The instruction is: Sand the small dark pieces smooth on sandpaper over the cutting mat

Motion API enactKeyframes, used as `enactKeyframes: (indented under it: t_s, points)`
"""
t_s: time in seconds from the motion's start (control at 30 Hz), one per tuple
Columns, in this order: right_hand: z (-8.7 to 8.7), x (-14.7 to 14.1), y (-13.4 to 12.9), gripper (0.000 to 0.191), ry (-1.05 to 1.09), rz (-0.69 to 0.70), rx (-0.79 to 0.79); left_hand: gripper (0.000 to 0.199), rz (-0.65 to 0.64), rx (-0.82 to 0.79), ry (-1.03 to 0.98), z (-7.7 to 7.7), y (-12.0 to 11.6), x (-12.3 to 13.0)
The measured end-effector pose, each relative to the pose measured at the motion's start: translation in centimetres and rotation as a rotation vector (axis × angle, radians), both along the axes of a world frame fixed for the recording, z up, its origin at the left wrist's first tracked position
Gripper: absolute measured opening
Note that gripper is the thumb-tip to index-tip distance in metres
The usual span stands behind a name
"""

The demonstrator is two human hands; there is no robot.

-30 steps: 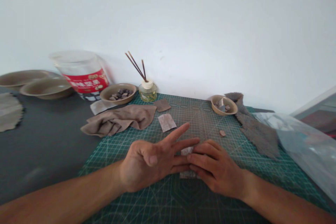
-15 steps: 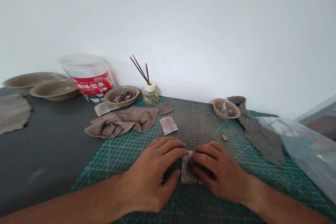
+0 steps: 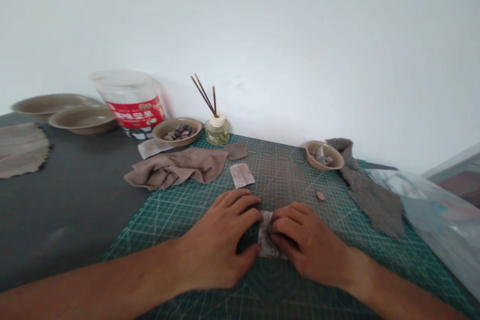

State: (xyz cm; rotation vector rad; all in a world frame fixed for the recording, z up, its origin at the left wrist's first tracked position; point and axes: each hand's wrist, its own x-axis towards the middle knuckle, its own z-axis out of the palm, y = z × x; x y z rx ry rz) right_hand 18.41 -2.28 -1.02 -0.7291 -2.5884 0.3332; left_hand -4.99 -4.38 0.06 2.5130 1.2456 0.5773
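Note:
A small greyish, mottled flat piece (image 3: 264, 246), looking like sandpaper or cloth, lies on the green gridded cutting mat (image 3: 180, 225). My left hand (image 3: 223, 240) rests at its left edge, thumb and forefinger spread apart, with nothing visible in them. Over the piece's right part, my right hand (image 3: 313, 242) has its fingers pinched together. Whatever sits under those fingertips is hidden. Beyond the hands lies a similar pale square piece (image 3: 242, 175), with a darker brown square (image 3: 236, 150) behind it. A small round chip (image 3: 320, 195) is on the mat to the right.
Crumpled brown cloth (image 3: 183, 166) lies at left, near a bowl of stones (image 3: 159, 132). A reed diffuser (image 3: 217, 132) and red-labelled tub (image 3: 137, 112) stand by the wall. At right are another bowl (image 3: 315, 162), a grey fuzzy strip (image 3: 375, 205) and a plastic bag (image 3: 442, 220).
The camera view has tilted slightly. My left hand keeps its place by the piece's left edge, and my right fingers stay pinched on it with barely any shift.

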Motion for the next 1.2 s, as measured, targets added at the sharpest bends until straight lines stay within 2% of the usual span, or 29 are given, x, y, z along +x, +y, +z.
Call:
enactKeyframes:
  t_s: [0.1, 0.2, 0.27, 0.37, 0.43, 0.53, 0.6, 0.7, 0.77, 0.87, 0.93, 1.03, 1.1, 1.2]
  points:
    - [0.3, -0.1, 0.0, 0.006, -0.048, 0.059, 0.013, 0.033, -0.009, -0.015, 0.010, 0.1, 0.1, 0.0]
    - [0.8, 0.4, 0.7, 0.006, -0.049, -0.044, 0.034, 0.032, -0.007, -0.025, 0.021, 0.2, 0.1, 0.1]
    - [1.1, 0.9, 1.1, 0.006, -0.045, -0.079, -0.012, 0.032, -0.005, -0.031, 0.024, 0.3, 0.1, 0.1]
    - [1.1, 1.2, 1.1, 0.008, -0.053, 0.016, -0.086, 0.029, -0.010, -0.042, 0.022, 0.4, 0.1, 0.1]
    - [0.7, 0.9, 1.1, 0.007, -0.026, 0.037, -0.071, 0.027, -0.007, -0.054, 0.023, 0.4, 0.1, 0.1]
    - [0.2, 0.6, 1.6, 0.006, 0.021, -0.083, -0.018, 0.028, 0.000, -0.065, 0.027, 0.3, 0.1, 0.1]
    - [0.3, 0.6, 1.9, 0.007, 0.037, -0.131, -0.041, 0.029, 0.004, -0.063, 0.027, 0.3, 0.1, 0.1]
    - [0.4, 0.5, 1.7, 0.009, 0.030, -0.027, -0.109, 0.028, 0.005, -0.065, 0.027, 0.2, 0.1, 0.0]
    - [0.4, 0.3, 1.4, 0.009, 0.021, 0.041, -0.089, 0.028, 0.005, -0.069, 0.026, 0.1, 0.1, 0.0]
    - [0.4, 0.3, 1.4, 0.007, 0.020, -0.020, -0.041, 0.028, 0.001, -0.070, 0.017, 0.1, 0.1, 0.0]
    - [0.6, 0.6, 1.6, 0.008, 0.018, -0.067, -0.074, 0.028, 0.002, -0.069, 0.010, 0.1, 0.0, 0.0]
    - [0.7, 0.8, 1.4, 0.010, 0.013, 0.002, -0.135, 0.027, 0.011, -0.072, 0.006, 0.2, 0.0, 0.1]
    - [0.4, 0.6, 1.1, 0.010, 0.016, 0.053, -0.116, 0.026, 0.010, -0.072, 0.011, 0.3, 0.0, 0.1]
    - [0.0, 0.4, 1.4, 0.007, 0.020, -0.004, -0.031, 0.026, 0.005, -0.069, 0.019, 0.3, 0.1, 0.1]
